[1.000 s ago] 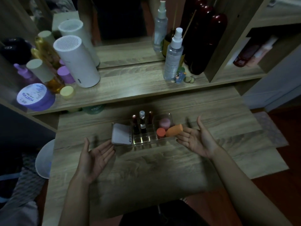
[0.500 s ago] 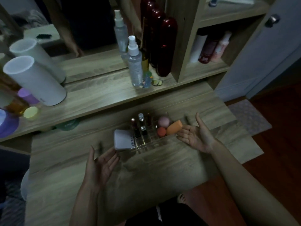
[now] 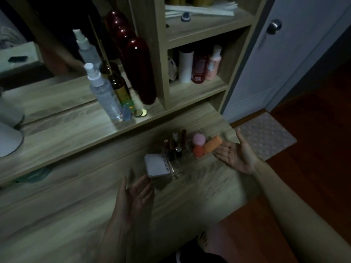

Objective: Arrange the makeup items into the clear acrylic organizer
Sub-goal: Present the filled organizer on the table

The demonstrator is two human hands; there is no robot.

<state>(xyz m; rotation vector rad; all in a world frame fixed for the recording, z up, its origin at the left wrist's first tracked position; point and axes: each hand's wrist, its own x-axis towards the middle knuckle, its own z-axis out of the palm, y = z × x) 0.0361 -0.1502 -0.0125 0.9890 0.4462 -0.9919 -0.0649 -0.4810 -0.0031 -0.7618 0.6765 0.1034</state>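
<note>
The clear acrylic organizer [image 3: 177, 168] stands on the wooden desk [image 3: 76, 205]. A white compact [image 3: 156, 166] fills its left end. Upright lipsticks [image 3: 175, 147] stand in the middle slots. A pink sponge [image 3: 199, 139], a small red-orange sponge [image 3: 198, 151] and an orange sponge [image 3: 212, 144] fill the right end. My left hand [image 3: 133, 196] is palm-up with fingers apart, just in front of the compact, holding nothing. My right hand [image 3: 234, 154] is palm-up and open beside the orange sponge, not touching it.
A raised shelf behind holds a clear spray bottle [image 3: 103, 92], a dark diffuser bottle [image 3: 120, 88], a tall dark red bottle [image 3: 139, 71] and coins [image 3: 141, 112]. A cubby [image 3: 197, 88] at right holds bottles. A white door [image 3: 284, 54] and a floor mat [image 3: 266, 135] lie right.
The view has swung to the right, so the organizer sits further right in frame. Both hands stay palm-up and empty at either end of the organizer.
</note>
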